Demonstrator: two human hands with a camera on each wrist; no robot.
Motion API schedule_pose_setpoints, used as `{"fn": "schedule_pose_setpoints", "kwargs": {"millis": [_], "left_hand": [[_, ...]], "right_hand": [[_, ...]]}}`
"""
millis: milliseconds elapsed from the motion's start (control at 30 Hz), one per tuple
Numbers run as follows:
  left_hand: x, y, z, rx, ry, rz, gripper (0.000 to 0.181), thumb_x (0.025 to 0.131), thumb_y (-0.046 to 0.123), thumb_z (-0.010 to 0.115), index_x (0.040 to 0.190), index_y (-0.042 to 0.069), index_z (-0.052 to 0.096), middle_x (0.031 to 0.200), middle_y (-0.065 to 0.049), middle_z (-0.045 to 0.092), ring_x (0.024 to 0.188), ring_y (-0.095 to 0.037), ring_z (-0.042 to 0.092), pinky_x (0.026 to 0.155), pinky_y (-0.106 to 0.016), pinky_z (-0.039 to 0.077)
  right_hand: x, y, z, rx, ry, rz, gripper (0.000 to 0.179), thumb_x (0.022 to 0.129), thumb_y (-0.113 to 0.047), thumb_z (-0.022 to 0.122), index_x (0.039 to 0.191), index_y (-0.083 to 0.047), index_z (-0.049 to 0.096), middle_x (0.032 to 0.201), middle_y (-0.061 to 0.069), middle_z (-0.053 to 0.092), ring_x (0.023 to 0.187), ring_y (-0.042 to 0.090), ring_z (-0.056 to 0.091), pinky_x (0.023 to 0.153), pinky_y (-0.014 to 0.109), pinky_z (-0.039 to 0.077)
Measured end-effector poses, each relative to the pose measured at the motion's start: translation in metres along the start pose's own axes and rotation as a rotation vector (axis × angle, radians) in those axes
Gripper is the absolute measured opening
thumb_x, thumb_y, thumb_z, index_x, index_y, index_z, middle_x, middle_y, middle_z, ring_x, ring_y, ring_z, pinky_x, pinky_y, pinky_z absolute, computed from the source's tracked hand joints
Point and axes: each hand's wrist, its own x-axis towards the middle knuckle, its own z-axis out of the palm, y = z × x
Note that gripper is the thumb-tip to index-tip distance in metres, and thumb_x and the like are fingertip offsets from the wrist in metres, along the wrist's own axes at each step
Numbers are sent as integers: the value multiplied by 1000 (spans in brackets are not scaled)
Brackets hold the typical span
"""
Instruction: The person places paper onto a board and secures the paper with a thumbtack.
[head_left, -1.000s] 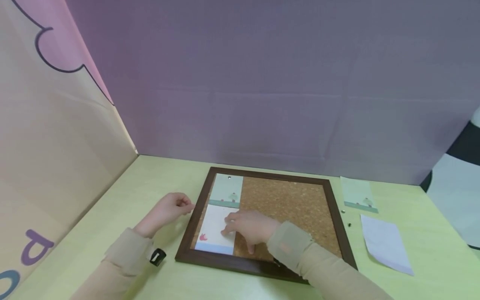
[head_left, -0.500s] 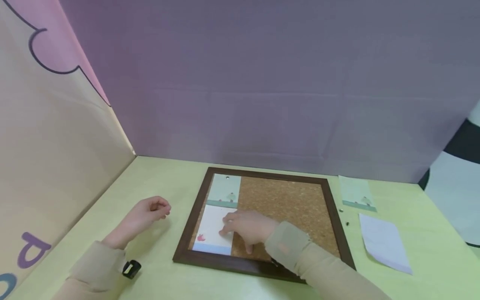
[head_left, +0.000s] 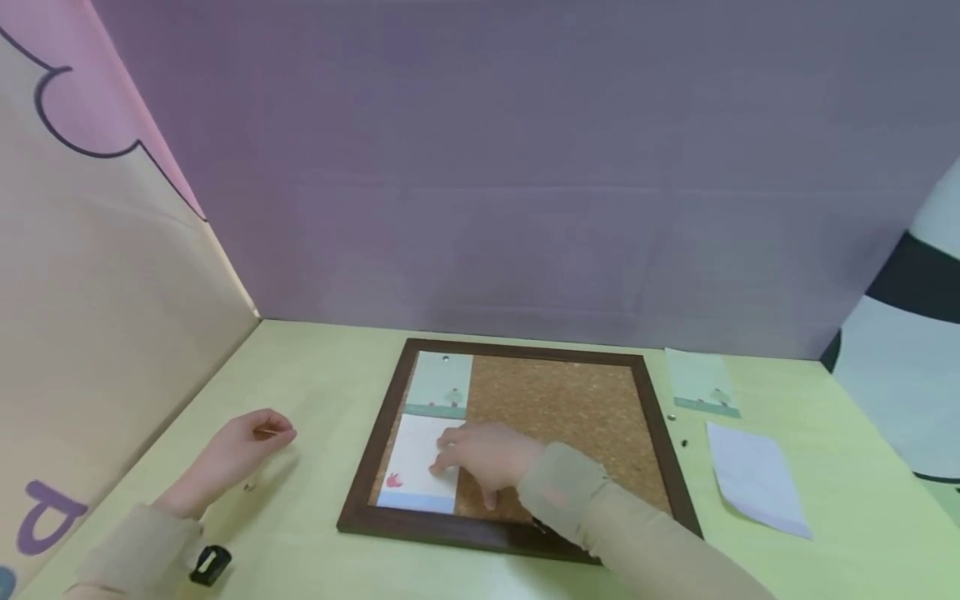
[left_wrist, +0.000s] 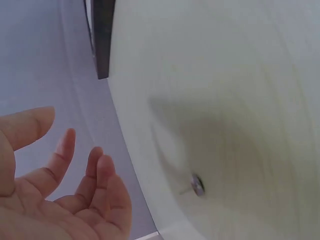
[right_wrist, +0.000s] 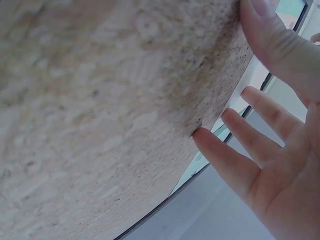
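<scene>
My left hand (head_left: 243, 450) is over the table left of the board, fingers loosely curled and holding nothing. A metal thumbtack (left_wrist: 197, 185) lies on the table close by it, its pin showing in the left wrist view. My right hand (head_left: 491, 458) rests on the corkboard (head_left: 562, 408), fingers spread, with fingertips on the right part of a white card (head_left: 416, 458) with a blue strip and red print. Above that card a pale green card (head_left: 441, 383) with a tree lies on the cork, a thumbtack (head_left: 446, 358) near its top.
A dark wooden frame (head_left: 435, 527) surrounds the cork. Right of it lie another tree card (head_left: 701, 383), a white sheet (head_left: 757, 479), and two small tacks, one silver (head_left: 671, 417) and one dark (head_left: 684, 443). A grey-purple cloth wall (head_left: 525, 183) stands behind the table.
My left hand has moved left, away from the frame's edge, and a thumbtack on the table now shows beside it. My right hand has stayed on the card.
</scene>
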Motion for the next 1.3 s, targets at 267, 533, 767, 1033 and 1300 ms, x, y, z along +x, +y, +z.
{"fn": "schedule_pose_setpoints", "kwargs": {"millis": [267,533,767,1033,1300], "left_hand": [[-6,-16,-2,38,-42,-25,34,90,22,62,108,-6,56,110,-25,61,104,-43,55,87,-55,46],[-3,-26,-6,71,-128,-60,42,89,28,64,112,-5,54,117,-34,54,106,-47,53,86,-57,46],[2,-30,-3,81,-206,-91,47,84,30,70,111,-5,54,105,-26,59,91,-29,57,78,-50,50],[4,-27,-2,54,-241,-77,39,82,26,72,102,-3,57,98,-16,61,85,-21,56,72,-39,51],[0,-25,3,10,-289,-62,23,83,19,71,90,1,57,78,-3,52,71,-15,46,59,-26,41]], "right_hand": [[3,-4,0,12,-13,-4,73,60,-11,83,127,-29,59,138,-4,49,128,14,46,108,29,38],[1,-6,-3,7,-32,11,76,58,-11,84,127,-29,59,135,-7,50,125,11,47,104,25,40],[-1,-6,-5,11,-23,24,75,58,-10,85,126,-29,59,135,-7,50,126,12,47,106,26,39],[-2,-4,-3,1,-19,33,76,58,-10,85,127,-29,59,136,-7,50,126,12,46,106,25,39],[-1,-4,0,22,1,34,77,58,-9,85,127,-30,59,135,-8,50,125,11,47,105,23,39]]}}
